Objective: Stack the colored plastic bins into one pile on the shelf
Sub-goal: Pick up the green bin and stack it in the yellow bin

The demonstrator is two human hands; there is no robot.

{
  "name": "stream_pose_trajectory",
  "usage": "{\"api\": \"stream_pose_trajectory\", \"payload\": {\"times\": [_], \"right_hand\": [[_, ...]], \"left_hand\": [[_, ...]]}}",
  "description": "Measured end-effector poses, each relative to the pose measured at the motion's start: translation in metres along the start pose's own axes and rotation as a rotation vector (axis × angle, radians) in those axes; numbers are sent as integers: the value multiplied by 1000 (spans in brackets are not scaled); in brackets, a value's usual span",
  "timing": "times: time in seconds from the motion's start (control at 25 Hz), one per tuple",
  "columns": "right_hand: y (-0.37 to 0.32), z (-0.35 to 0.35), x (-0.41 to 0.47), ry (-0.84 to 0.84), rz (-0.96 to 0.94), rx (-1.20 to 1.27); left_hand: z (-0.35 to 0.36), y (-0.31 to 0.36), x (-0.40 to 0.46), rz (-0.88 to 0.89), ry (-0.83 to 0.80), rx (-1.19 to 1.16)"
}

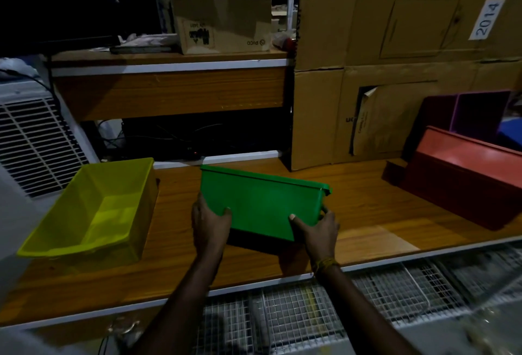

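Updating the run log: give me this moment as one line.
stage: lifting | held: green bin, tilted | left hand: gripping | right hand: gripping | yellow bin: upright, empty, left | red bin: right | stacked: none

Dim storeroom, stacked cardboard boxes (395, 29)

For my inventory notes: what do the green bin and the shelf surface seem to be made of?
Green bin: likely moulded plastic, smooth with a slight sheen, uniform colour, rolled rim. Shelf: looks like wood or wood-grain laminate with a white edge strip; the grain lines show, but which one is unclear.
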State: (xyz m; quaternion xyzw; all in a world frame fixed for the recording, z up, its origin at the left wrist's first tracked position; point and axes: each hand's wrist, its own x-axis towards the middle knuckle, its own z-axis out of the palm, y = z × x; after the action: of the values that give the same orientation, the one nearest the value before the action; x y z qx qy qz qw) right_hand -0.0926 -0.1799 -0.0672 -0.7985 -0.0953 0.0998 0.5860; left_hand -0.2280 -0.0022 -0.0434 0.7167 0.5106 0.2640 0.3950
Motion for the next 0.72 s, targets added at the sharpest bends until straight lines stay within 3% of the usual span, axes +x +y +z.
{"api": "stream_pose_trajectory", "payload": {"times": [0.08,0.2,0.48,0.72], "right_hand": [[4,2,-11,9,-24,121],[7,3,-20,23,41,338],[9,11,-26,-94,-132,121],[14,33,-37,-211,-340,-15]], "left_hand": [[9,8,-7,-8,-9,88],[15,28,-26,62,-64,-2],[22,47,-54,107,-191,-48],[13,20,-33,78,-127,-48]]}}
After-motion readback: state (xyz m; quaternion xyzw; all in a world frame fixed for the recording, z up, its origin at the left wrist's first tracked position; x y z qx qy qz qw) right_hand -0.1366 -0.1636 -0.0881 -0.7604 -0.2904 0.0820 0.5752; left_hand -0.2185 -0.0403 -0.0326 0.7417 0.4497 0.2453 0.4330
